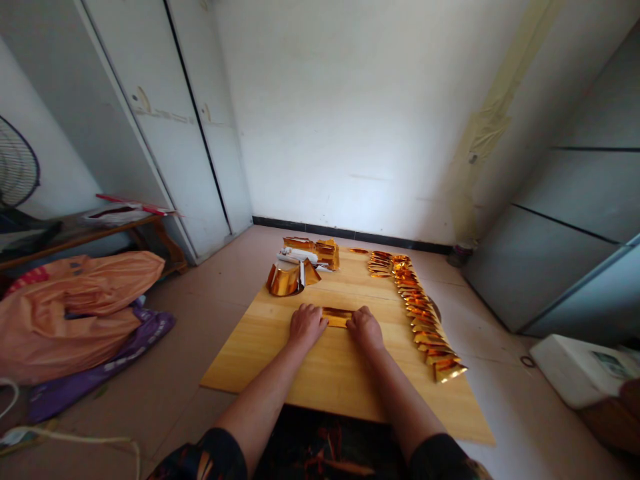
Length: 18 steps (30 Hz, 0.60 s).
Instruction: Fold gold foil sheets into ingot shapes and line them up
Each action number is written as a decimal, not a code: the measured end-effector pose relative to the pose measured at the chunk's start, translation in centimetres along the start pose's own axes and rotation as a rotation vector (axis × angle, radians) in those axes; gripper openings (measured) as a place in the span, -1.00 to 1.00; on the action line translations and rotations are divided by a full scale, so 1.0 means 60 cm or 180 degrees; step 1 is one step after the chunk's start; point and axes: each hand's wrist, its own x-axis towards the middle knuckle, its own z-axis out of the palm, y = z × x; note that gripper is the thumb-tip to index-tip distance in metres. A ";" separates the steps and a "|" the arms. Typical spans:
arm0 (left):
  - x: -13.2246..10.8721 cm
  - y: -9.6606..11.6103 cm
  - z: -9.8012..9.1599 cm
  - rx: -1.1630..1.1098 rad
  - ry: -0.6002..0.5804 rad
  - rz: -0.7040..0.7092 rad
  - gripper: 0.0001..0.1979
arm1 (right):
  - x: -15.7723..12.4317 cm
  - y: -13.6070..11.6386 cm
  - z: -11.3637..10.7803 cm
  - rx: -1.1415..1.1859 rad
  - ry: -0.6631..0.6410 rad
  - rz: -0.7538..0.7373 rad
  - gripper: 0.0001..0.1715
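A strip of shiny gold foil paper (pixel 338 317) lies flat on the wooden board (pixel 320 370), between my two hands. My left hand (pixel 307 325) has its fingers curled on the strip's left end. On the right end, my right hand (pixel 366 328) is closed in the same way. Fingertips of both hands are partly hidden. Along the board's right side runs a row of folded gold foil pieces (pixel 420 313), overlapping each other. Beyond my left hand stands a curved gold foil sheet (pixel 286 280), with a stack of gold foil (pixel 327 253) behind it.
A white wall (pixel 350 120) rises behind the board. Grey cabinets (pixel 165 120) stand at the left, and a grey fridge-like unit (pixel 575 220) at the right. Orange cloth (pixel 80 313) and a purple bag (pixel 110 367) lie on the left. A white box (pixel 585 370) sits at right.
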 end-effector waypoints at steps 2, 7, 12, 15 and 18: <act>-0.002 0.001 -0.001 0.0018 -0.0008 -0.0020 -0.84 | -0.002 0.000 -0.001 0.0002 -0.0011 0.0050 -0.85; -0.008 0.002 0.001 0.0012 0.0235 0.0048 -0.87 | -0.011 -0.009 -0.010 -0.0166 0.0228 0.0003 -0.89; -0.006 0.004 0.010 0.0006 0.0245 0.0631 -0.88 | -0.018 -0.032 -0.010 -0.0507 0.0004 -0.0592 -0.77; -0.002 0.004 0.016 -0.0114 0.0125 0.0733 -0.81 | -0.013 -0.040 -0.005 -0.0531 -0.0157 -0.0516 -0.74; 0.001 0.001 0.017 -0.0203 0.0043 0.0711 -0.80 | -0.006 -0.041 -0.003 -0.0518 -0.0220 -0.0270 -0.76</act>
